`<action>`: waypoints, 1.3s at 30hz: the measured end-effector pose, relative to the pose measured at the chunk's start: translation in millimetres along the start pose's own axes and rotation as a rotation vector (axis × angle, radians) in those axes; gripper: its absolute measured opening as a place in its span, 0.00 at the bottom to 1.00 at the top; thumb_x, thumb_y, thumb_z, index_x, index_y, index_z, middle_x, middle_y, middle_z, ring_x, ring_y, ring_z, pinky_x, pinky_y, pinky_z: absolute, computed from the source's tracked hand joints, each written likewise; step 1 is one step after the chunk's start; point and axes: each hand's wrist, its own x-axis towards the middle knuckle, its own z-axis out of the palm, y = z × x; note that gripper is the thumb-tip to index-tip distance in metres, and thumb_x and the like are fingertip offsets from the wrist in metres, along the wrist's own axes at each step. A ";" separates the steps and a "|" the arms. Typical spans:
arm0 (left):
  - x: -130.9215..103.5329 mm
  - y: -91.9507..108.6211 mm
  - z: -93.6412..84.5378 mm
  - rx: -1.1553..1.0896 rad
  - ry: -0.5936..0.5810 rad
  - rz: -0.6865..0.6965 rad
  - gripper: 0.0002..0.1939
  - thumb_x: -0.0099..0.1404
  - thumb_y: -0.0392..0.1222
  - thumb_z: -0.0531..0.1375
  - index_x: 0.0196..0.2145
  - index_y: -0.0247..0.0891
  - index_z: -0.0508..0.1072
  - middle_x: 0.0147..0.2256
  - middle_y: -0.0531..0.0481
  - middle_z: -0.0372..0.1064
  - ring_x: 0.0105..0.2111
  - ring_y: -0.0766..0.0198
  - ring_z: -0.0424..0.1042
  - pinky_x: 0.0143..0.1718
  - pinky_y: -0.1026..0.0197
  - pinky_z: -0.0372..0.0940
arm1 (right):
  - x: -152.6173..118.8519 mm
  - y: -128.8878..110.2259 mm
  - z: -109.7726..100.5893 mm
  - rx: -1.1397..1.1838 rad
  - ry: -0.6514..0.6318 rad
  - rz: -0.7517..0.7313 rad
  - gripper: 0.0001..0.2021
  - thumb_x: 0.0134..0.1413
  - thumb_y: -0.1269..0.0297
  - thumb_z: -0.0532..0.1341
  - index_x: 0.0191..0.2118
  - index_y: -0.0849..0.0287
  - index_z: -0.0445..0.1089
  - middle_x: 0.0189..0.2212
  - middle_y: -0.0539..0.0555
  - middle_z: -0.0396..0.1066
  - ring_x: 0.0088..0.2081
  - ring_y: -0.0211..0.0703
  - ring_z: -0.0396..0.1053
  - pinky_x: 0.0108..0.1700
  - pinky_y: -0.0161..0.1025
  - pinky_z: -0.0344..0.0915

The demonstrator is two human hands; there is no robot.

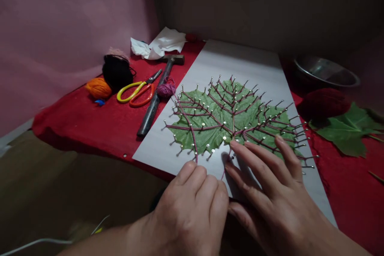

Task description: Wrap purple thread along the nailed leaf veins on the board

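**Purple yarn gripped in the left hand, nail-studded leaf beneath the right**

The left hand [195,204] is closed in a fist at the near edge of the board, gripping purple yarn [195,144] that runs up across the leaf's left side. The right hand [276,180] is open, its fingers spread forward, with the tips at the leaf's lower edge and the thumb near the board's front edge. A short strand passes down beside its index finger toward the left fist; whether the right fingers press on it, I cannot tell.

Just beyond the hands, the green leaf [220,113] lies flat on the white board [240,56]. Nails [225,123] stand along its outline and veins, many leaning outward, and yarn follows the main veins from the base to the points of the lobes.

At the board's left edge sits the purple yarn ball [166,89], beside a hammer [157,98] lying with its head away from the hands. Left of that are scissors [138,91] with one yellow and one red handle, then black yarn [116,73], orange yarn [98,88] and a small blue piece [99,103]. Crumpled white paper or cloth [168,41] lies behind the hammer.

Right of the board are a metal bowl [327,70], a dark red bundle [324,104] and a loose leaf [349,130]. Red cloth [75,122] covers the bench, against a pink wall [66,28].
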 end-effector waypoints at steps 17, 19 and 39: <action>-8.6 -1.6 -6.4 -0.054 -0.068 -0.012 0.13 0.65 0.29 0.46 0.34 0.29 0.71 0.25 0.46 0.63 0.28 0.59 0.59 0.37 0.52 0.58 | -47.2 -19.8 13.8 -0.090 0.220 -0.219 0.09 0.53 0.70 0.62 0.40 0.54 0.76 0.41 0.50 0.78 0.44 0.41 0.75 0.53 0.40 0.71; -9.2 -1.3 -8.6 -0.049 -0.094 -0.010 0.13 0.66 0.29 0.47 0.36 0.29 0.71 0.26 0.46 0.64 0.29 0.59 0.60 0.37 0.52 0.58 | -48.1 -22.0 17.8 -0.072 0.233 -0.167 0.10 0.53 0.71 0.61 0.39 0.55 0.77 0.40 0.51 0.78 0.43 0.42 0.76 0.51 0.40 0.73; 3.6 9.9 -17.1 -0.053 -0.216 -0.156 0.10 0.61 0.23 0.51 0.34 0.31 0.68 0.25 0.47 0.60 0.29 0.60 0.54 0.36 0.53 0.55 | -49.4 -36.0 66.5 0.038 0.624 -0.050 0.07 0.53 0.76 0.60 0.35 0.64 0.75 0.37 0.56 0.77 0.52 0.44 0.67 0.58 0.41 0.63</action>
